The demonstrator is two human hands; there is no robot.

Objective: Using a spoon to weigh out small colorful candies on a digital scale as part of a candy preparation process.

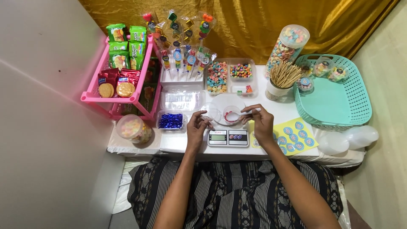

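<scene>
My left hand (pixel 197 126) pinches a small clear plastic lid (pixel 210 113) just left of the white kitchen scale (pixel 228 136). My right hand (pixel 259 122) grips a white plastic spoon (pixel 241 113), its bowl reaching into a small clear cup (pixel 231 114) with a little pink inside. The cup stands on the scale's round white platform. Behind the scale lies a clear divided tray of coloured ring cereal and candies (pixel 231 75).
A pink rack of snack packets (pixel 123 68) stands at the left. Wrapped candy skewers (pixel 182 42), a tall candy jar (pixel 286 48), a cup of wooden sticks (pixel 282 80) and a teal basket (pixel 339 99) line the back and right. A sticker sheet (pixel 294 135) lies beside my right hand.
</scene>
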